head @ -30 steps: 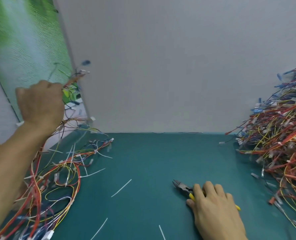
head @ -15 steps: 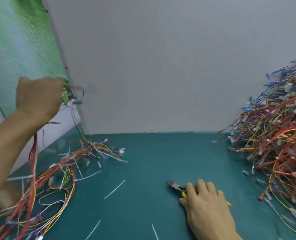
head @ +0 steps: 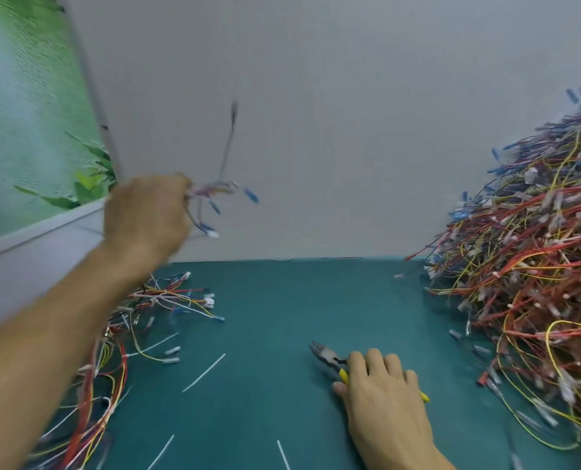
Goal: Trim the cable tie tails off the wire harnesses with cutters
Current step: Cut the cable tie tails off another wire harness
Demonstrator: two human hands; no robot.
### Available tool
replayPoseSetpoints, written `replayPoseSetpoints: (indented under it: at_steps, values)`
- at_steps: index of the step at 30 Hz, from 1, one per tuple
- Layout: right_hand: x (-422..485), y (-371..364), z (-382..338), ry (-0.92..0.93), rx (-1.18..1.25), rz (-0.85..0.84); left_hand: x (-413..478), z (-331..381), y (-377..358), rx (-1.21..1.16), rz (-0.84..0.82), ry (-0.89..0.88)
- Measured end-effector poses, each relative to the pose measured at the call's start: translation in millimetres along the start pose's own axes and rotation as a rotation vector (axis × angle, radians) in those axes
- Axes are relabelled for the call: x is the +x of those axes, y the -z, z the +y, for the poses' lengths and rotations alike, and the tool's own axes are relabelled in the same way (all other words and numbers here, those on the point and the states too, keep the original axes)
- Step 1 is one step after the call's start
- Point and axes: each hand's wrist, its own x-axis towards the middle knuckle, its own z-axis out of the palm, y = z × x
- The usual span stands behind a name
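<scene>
My left hand is raised above the left side of the table and grips a wire harness, whose blue-tipped ends stick out to the right, blurred by motion. The rest of that harness hangs down behind my forearm to a loose bundle on the green mat. My right hand rests on the mat over the yellow-handled cutters, fingers curled over the handles. The cutter jaws point up and left, lying on the mat.
A big heap of red, yellow and blue harnesses fills the right side. Several cut white tie tails lie on the mat. A grey wall stands behind, a green poster at the left.
My left hand has swung to the right and lower with the harness, whose ends now whip out to the right. My right hand has stayed on the cutters.
</scene>
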Motion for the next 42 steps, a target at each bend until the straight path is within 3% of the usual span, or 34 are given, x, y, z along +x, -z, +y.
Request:
replayPoseSetpoints:
  at_steps: [2, 6, 10, 12, 17, 22, 25, 27, 29, 31, 33, 42]
  values:
    - [5, 4, 2, -0.136, 0.159, -0.015, -31, 32, -13, -0.174, -0.113, 0.076]
    - [15, 18, 11, -0.352, 0.824, 0.033, -103, 92, -41, -0.27, -0.281, 0.093]
    - [18, 23, 4, -0.577, 1.499, -0.173, -161, 143, -45, -0.387, -0.551, -0.035]
    - [18, 20, 5, -0.626, 1.624, -0.258, -178, 157, -41, -0.394, -0.682, -0.148]
    - [21, 17, 11, -0.699, 1.703, -0.324, -172, 157, -17, -0.481, -0.758, -0.221]
    - [23, 14, 15, -0.768, 1.693, -0.276, -175, 133, 20, -0.312, -0.394, -0.561]
    - [23, 15, 15, -0.782, 1.72, -0.249, -143, 95, 34, -0.238, -0.234, -0.35]
    - [22, 18, 14, -0.782, 1.711, -0.278, -116, 63, 20, -0.082, -0.302, -0.041]
    - [22, 20, 13, -0.775, 1.671, -0.311, -105, 36, -9, 0.082, -0.542, 0.131]
    - [24, 20, 12, -0.753, 1.605, -0.336, -109, 22, -38, 0.136, -0.793, 0.187]
    - [25, 18, 11, -0.719, 1.549, -0.342, -118, 12, -63, 0.117, -0.873, 0.214]
    - [26, 24, 15, -0.669, 1.473, -0.298, -76, -46, -68, -0.108, -0.605, 0.404]
